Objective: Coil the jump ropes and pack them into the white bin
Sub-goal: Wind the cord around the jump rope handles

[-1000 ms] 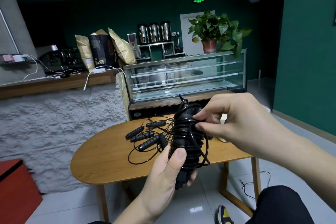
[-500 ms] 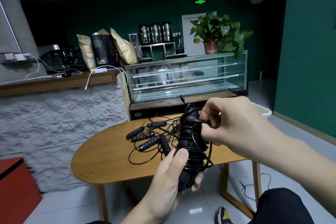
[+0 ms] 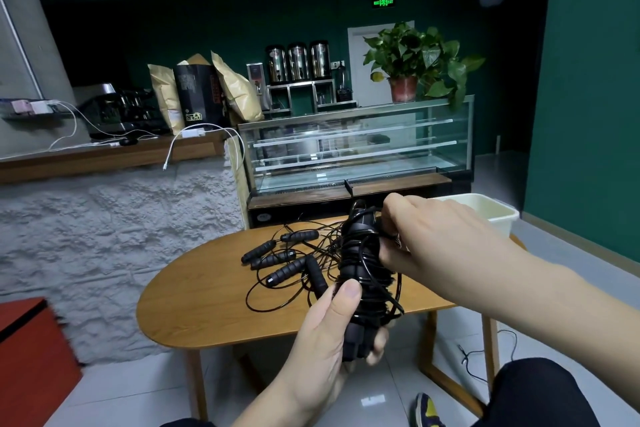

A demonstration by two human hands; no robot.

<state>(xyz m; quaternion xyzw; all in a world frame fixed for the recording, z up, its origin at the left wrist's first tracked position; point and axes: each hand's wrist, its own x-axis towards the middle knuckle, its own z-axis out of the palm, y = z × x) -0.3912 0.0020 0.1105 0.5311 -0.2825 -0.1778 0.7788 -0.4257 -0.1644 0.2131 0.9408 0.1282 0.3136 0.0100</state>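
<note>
Head view: hands (image 3: 374, 288) around coiled rope (image 3: 363, 274)

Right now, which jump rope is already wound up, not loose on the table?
The jump rope held between the left hand and right hand: its cord is wrapped around its handles. The other ropes lie tangled and loose on the wooden table.

Left half of the wooden table (image 3: 194, 302) lies bare, open to approach from frame left; loose jump ropes (image 3: 284, 262) sprawl across its centre; the white bin (image 3: 498, 218) sits at its right end with its mouth open above; the glass display case (image 3: 356, 149) closes off the far side.
</note>
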